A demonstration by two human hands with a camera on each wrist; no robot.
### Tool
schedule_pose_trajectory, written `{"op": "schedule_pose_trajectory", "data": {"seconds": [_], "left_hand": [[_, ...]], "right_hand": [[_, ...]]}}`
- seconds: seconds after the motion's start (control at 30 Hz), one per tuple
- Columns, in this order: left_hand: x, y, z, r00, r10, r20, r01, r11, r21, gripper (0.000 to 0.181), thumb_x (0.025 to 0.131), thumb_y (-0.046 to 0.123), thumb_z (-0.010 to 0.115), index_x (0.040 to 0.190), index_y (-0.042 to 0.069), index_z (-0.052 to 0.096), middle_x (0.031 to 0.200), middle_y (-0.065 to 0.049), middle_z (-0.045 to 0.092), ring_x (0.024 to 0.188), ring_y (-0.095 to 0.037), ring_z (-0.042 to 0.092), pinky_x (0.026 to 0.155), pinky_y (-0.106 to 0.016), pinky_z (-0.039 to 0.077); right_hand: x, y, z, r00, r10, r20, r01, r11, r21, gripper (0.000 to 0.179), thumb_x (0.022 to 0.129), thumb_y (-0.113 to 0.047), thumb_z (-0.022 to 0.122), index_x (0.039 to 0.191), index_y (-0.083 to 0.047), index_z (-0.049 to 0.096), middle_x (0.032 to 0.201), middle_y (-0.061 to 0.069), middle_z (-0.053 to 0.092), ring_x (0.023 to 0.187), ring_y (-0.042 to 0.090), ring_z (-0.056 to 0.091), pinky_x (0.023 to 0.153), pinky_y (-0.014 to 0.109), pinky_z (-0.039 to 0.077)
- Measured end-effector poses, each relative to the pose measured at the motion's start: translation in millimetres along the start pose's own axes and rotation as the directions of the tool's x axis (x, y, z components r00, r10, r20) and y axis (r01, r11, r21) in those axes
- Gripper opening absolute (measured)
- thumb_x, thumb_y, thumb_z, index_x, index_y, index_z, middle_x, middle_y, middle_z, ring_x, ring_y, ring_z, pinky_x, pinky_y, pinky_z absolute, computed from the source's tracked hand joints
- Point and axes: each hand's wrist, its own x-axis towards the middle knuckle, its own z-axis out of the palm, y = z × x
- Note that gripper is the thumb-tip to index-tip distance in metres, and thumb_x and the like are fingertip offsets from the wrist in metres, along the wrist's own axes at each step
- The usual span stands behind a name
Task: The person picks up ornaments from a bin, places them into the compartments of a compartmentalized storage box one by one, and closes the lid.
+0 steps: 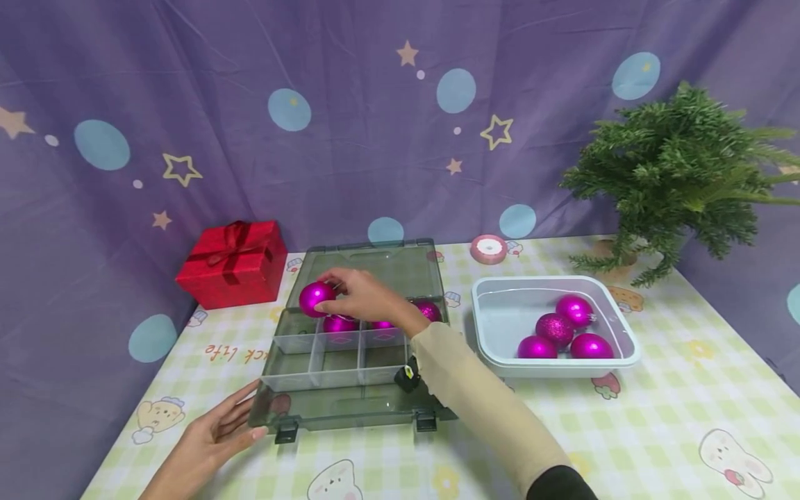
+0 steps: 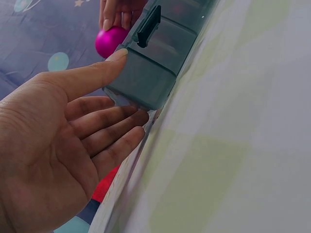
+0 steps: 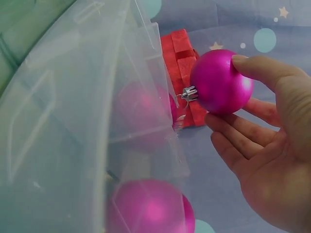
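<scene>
My right hand pinches a smooth magenta Christmas ball between thumb and fingers, just above the back left compartment of the divided plastic box. In the right wrist view the same ball shows its silver cap and wire hook pointing away from the palm. More magenta balls sit in other back-row compartments, partly hidden by my right hand and wrist. At the front left corner of the box, my left hand has its fingers extended, with the thumb at the edge.
Right of the box stands a white tub with several magenta balls. Behind are a pink ribbon roll and a small artificial tree. A red gift box sits at back left. The box's lid lies opened toward the curtain.
</scene>
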Motion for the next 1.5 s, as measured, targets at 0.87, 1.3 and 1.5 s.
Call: {"op": "schedule_pose_trajectory", "data": {"seconds": [0.87, 1.3, 1.5], "left_hand": [[2.2, 0.6, 0.0, 1.000, 0.008, 0.004, -0.008, 0.999, 0.037, 0.085, 0.098, 0.034, 0.075, 0.164, 0.006, 0.029, 0.159, -0.027, 0.037, 0.143, -0.045, 0.041, 0.104, -0.038, 0.052], [4.7, 0.8, 0.5, 1.000, -0.029, -0.005, 0.029, 0.998, 0.050, 0.089, 0.096, 0.039, 0.076, 0.164, 0.007, 0.028, 0.157, -0.028, 0.040, 0.141, -0.045, 0.044, 0.105, -0.041, 0.051], [5.2, 0.8, 0.7, 1.000, -0.021, -0.004, 0.022, 0.998, 0.063, 0.088, 0.096, 0.039, 0.076, 0.164, 0.006, 0.029, 0.155, -0.030, 0.041, 0.139, -0.046, 0.046, 0.103, -0.041, 0.053]], "right_hand": [[6.6, -1, 18, 0.998, 0.011, 0.054, -0.012, 0.999, 0.033, 0.045, 0.101, -0.022, 0.071, 0.140, -0.003, 0.060, 0.135, 0.014, 0.065, 0.125, 0.027, 0.062, 0.101, 0.026, 0.051], [-22.6, 2, -5, 0.996, 0.026, 0.091, -0.028, 0.999, 0.020, 0.047, 0.101, -0.025, 0.071, 0.142, -0.005, 0.059, 0.137, 0.015, 0.064, 0.126, 0.027, 0.061, 0.102, 0.030, 0.052], [-39.7, 6, -22, 0.998, 0.018, 0.065, -0.019, 1.000, 0.009, 0.047, 0.102, -0.024, 0.071, 0.142, -0.003, 0.058, 0.137, 0.012, 0.063, 0.127, 0.031, 0.059, 0.106, 0.043, 0.050]]}}
